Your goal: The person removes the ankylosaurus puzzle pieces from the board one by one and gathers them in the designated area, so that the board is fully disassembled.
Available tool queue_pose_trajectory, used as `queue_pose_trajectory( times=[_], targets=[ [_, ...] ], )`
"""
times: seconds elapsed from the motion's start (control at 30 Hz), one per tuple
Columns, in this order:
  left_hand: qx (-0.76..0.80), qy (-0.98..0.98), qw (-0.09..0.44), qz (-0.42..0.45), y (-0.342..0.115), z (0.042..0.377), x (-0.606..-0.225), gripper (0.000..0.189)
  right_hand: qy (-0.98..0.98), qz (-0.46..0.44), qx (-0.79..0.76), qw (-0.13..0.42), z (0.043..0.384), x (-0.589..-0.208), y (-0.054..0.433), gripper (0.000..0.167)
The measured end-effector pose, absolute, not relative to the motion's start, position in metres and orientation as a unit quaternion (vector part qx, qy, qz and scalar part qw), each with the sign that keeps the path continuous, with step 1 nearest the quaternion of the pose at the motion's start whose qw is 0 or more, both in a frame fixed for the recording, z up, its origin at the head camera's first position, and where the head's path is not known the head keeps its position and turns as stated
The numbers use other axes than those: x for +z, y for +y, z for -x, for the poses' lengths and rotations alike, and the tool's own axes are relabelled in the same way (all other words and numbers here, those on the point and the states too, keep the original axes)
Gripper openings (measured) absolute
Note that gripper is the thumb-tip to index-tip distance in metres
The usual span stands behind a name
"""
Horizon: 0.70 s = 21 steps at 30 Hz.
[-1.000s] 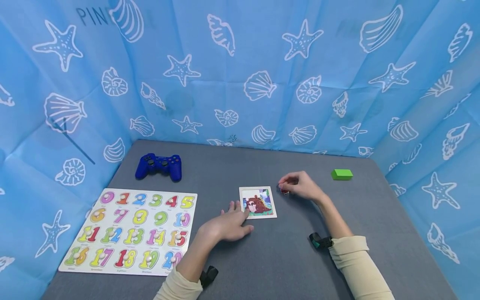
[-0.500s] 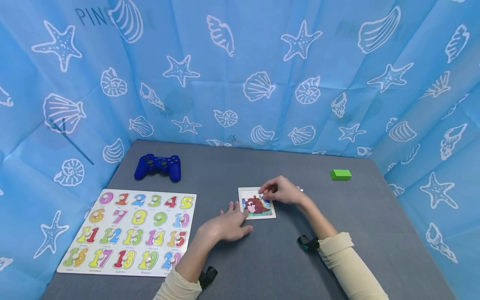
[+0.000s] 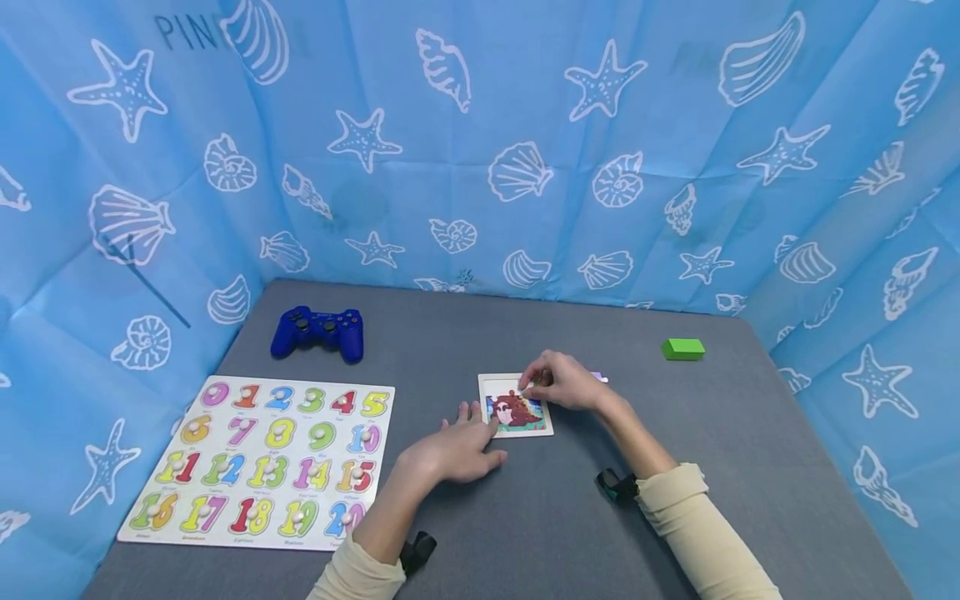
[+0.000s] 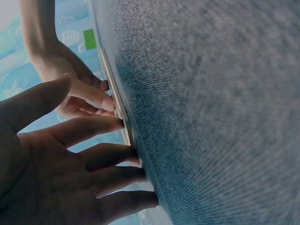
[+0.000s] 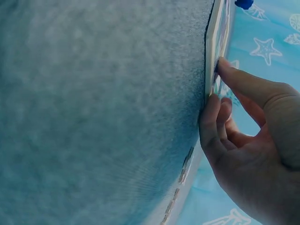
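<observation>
A small square jigsaw puzzle in a pale wooden frame lies mid-table, with a reddish-brown cartoon animal on it. My left hand rests at its left edge with fingers spread; the left wrist view shows a fingertip touching the frame. Over the puzzle's upper right corner, my right hand pinches a small puzzle piece between thumb and fingers, low against the board; the fingers hide most of it. In the right wrist view the thumb reaches onto the frame while other fingertips sit by its edge.
Loose puzzle pieces lie on the table right of the frame, largely behind my right hand. A number peg board lies at left, a blue game controller behind it. A green block sits at back right.
My right hand has moved left from the loose pieces to the puzzle's upper right corner, carrying a piece. In the last half second it has barely shifted. My left hand has stayed put.
</observation>
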<state>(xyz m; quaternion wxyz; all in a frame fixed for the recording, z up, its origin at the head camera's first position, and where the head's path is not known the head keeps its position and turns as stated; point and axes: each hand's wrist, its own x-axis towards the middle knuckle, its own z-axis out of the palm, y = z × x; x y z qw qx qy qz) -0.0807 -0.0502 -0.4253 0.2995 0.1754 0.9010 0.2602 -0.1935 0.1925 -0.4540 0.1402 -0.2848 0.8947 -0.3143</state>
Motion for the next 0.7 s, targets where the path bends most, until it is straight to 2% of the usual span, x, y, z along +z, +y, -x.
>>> queue_pose_trajectory(
  times=[0.3,0.47,0.7],
  targets=[
    [0.255,0.903,0.298,-0.176,-0.05,0.079,-0.421,0.069,0.901,0.296,-0.301,0.103,0.192,-0.455,0.191,0.006],
    [0.255,0.903,0.298,-0.178,-0.049,0.082,-0.426,0.068,0.896,0.286,-0.322,0.106,0.192,-0.453,0.189,0.017],
    [0.251,0.902,0.297,-0.187,-0.05,0.098,-0.468,0.073,0.886,0.273,-0.355,0.121,0.19,-0.45,0.194,0.019]
  ],
)
